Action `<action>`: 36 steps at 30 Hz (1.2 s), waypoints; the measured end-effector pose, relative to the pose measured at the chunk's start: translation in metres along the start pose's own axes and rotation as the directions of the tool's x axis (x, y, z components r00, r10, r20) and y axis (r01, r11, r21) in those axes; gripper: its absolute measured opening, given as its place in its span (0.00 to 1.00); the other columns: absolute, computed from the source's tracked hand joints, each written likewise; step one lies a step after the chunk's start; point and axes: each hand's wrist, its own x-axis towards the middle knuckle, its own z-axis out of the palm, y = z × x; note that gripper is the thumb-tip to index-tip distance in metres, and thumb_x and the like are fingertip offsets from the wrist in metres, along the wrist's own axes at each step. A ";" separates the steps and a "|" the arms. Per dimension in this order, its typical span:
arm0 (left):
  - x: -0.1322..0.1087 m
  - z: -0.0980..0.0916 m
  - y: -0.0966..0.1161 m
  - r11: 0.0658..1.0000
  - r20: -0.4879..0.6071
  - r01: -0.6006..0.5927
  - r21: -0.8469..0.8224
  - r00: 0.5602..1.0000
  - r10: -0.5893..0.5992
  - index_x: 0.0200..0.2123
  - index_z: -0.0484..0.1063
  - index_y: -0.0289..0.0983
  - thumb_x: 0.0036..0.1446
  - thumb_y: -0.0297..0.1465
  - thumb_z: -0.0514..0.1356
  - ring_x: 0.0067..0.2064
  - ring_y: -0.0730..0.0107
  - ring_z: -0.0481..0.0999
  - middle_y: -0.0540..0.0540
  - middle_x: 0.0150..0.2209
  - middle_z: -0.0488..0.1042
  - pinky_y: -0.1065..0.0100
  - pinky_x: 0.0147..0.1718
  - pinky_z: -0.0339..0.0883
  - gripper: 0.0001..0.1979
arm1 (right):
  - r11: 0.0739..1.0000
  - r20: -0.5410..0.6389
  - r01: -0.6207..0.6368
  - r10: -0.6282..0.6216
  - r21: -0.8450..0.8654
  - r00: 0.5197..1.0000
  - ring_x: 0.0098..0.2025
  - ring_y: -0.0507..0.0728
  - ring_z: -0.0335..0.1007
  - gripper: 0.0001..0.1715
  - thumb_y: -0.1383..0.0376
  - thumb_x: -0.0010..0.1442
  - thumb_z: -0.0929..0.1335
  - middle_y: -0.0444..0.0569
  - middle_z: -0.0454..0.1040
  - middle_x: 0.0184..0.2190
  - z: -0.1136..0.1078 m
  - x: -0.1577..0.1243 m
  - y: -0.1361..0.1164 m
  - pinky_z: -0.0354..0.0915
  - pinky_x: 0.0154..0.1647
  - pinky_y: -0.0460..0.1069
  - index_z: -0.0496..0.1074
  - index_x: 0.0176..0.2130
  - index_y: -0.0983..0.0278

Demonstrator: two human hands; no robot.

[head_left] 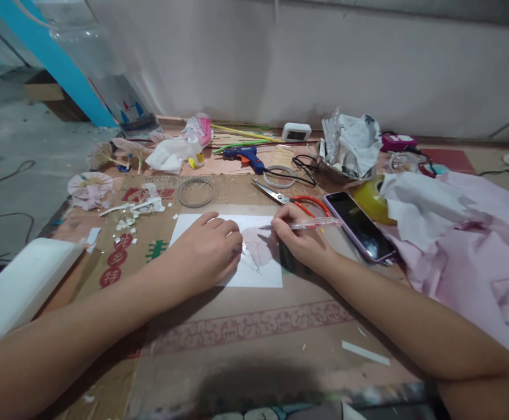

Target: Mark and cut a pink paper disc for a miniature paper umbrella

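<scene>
A white sheet of paper (267, 280) lies on flattened cardboard in front of me, with a light pinkish round shape and thin red lines (257, 248) drawn on it. My left hand (208, 248) rests on the paper's left part, fingers bent and close together. From under its fingertips comes a clear pointed piece, apparently a set square (251, 262); most of it is hidden. In my right hand (295, 236), at the paper's right edge, thumb and fingers pinch a clear pen (318, 223) with red inside. Its tip points left, over the drawing; contact with the paper cannot be made out.
Red-handled scissors (287, 198), a phone (359, 224) and a blue glue gun (245, 156) lie beyond my hands. Tape rolls, a tape ring (196, 192) and a filled metal bowl (346, 169) stand around. Pink cloth (468, 251) covers the right; a white block (27, 286) lies left.
</scene>
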 end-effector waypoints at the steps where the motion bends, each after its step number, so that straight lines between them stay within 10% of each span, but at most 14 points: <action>1: 0.000 -0.003 -0.001 1.000 0.014 -0.006 0.015 1.000 0.005 0.39 0.79 0.35 0.65 0.30 0.58 0.44 0.56 0.79 0.41 0.42 0.80 0.50 0.54 0.68 0.09 | 1.000 -0.006 0.009 -0.008 0.016 1.000 0.29 0.53 0.68 0.10 0.59 0.69 0.65 0.42 0.71 0.27 -0.001 0.000 0.001 0.63 0.32 0.49 0.67 0.36 0.60; 11: -0.006 -0.017 -0.015 0.965 0.143 0.087 0.249 0.982 -0.125 0.29 0.80 0.35 0.66 0.37 0.60 0.33 0.56 0.79 0.41 0.27 0.79 0.59 0.36 0.68 0.16 | 0.996 -0.054 0.056 -0.059 -0.064 0.997 0.29 0.53 0.70 0.23 0.45 0.71 0.63 0.48 0.80 0.36 -0.003 -0.004 -0.001 0.66 0.35 0.50 0.77 0.46 0.58; 19: 0.007 0.012 -0.019 0.975 -0.004 0.129 -0.181 0.991 -0.132 0.54 0.75 0.36 0.67 0.41 0.59 0.51 0.55 0.76 0.38 0.51 0.76 0.58 0.51 0.69 0.19 | 0.991 -0.084 0.050 -0.060 -0.121 0.995 0.31 0.55 0.73 0.14 0.52 0.70 0.65 0.45 0.78 0.30 0.002 -0.004 -0.002 0.67 0.36 0.50 0.73 0.43 0.59; 36: 0.006 0.021 -0.013 0.881 -0.098 0.313 -0.354 0.925 -0.368 0.34 0.71 0.38 0.65 0.36 0.54 0.35 0.62 0.73 0.45 0.33 0.75 0.63 0.36 0.63 0.10 | 0.979 -0.011 0.022 -0.025 -0.204 1.000 0.36 0.56 0.73 0.10 0.61 0.63 0.70 0.46 0.77 0.38 0.005 -0.002 0.003 0.66 0.40 0.52 0.69 0.45 0.58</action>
